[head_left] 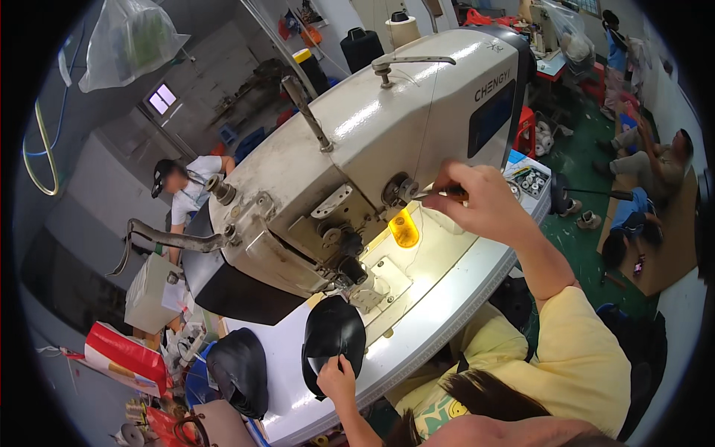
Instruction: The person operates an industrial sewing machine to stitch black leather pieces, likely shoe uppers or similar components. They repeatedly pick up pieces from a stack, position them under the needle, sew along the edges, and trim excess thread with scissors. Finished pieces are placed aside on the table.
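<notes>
Rounded black leather-like piece [334, 329]: pinched in left hand [337, 381], could skew if tugged; slim dark tool [455, 194] in right hand [480, 201].

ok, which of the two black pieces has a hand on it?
The right black piece, by the sewing machine: the left hand pinches it. The left black piece lies on the table, untouched.
</notes>
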A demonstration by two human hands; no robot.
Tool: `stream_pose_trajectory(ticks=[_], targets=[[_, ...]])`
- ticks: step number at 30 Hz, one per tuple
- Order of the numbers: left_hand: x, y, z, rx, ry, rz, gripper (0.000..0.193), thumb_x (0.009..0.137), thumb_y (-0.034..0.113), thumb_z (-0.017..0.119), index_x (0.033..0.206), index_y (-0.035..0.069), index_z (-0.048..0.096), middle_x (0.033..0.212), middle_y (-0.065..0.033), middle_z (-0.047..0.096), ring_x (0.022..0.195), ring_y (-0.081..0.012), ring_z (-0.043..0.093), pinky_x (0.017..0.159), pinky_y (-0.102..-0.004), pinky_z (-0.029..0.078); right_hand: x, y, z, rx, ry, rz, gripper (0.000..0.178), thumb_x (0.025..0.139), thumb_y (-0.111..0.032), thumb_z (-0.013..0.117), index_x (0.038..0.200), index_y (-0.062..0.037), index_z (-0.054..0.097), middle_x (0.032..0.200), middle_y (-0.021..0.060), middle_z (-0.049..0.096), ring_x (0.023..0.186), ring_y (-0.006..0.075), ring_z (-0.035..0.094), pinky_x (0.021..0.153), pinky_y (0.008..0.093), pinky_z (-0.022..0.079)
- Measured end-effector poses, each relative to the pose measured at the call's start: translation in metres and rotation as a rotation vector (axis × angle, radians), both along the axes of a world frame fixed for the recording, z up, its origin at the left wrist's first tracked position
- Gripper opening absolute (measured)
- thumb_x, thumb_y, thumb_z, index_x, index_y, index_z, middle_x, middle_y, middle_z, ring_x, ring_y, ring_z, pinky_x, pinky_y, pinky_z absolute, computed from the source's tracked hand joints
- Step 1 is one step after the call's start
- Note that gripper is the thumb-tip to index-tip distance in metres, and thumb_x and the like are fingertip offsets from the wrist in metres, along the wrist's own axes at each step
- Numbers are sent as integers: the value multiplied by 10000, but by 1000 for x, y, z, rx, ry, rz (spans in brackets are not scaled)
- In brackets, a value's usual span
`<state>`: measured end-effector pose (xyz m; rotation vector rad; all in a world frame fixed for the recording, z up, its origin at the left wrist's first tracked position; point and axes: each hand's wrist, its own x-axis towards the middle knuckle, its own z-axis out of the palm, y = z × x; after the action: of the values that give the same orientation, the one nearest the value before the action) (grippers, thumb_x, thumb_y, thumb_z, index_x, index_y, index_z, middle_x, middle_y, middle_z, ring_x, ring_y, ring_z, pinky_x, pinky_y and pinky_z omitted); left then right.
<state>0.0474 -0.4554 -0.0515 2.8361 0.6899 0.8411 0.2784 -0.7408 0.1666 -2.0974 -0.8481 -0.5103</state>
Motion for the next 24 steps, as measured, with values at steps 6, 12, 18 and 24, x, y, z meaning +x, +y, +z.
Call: stream_pose_trajectory(ticks=[6, 12, 18, 24], targets=[[-4, -2, 3, -4, 1, 10, 172, 753, 163, 597, 643, 32, 574, 558, -137, 540, 511, -313, 535, 469, -405, 411, -2, -11, -14, 120, -9, 79, 259, 725, -229, 708, 769, -21, 560, 669, 93, 604, 558, 223, 599, 536, 284, 454], [0, -1, 5, -19, -18, -29, 164, 750, 147, 598, 641, 27, 569, 561, -142, 543, 511, -324, 533, 462, -399, 401, 10, 33, -32, 458, -557, 213, 448, 632, -232, 809, 883, -34, 496, 613, 46, 504, 486, 122, 474, 443, 218, 374], [-15, 14, 20, -307, -183, 43, 203, 796, 123, 576, 657, -21, 546, 528, -131, 495, 450, -207, 453, 454, -338, 359, 51, 69, -34, 546, -1035, 192, 306, 594, -202, 807, 628, -74, 532, 532, 45, 503, 433, 202, 475, 408, 294, 352], [42, 25, 94, -491, -306, 28, 211, 828, 137, 568, 743, -55, 574, 520, -63, 449, 511, -81, 372, 462, -277, 314, 47, 56, -48, 490, -976, 175, 228, 725, -61, 680, 771, -59, 457, 590, 84, 493, 459, 226, 456, 420, 310, 353]])
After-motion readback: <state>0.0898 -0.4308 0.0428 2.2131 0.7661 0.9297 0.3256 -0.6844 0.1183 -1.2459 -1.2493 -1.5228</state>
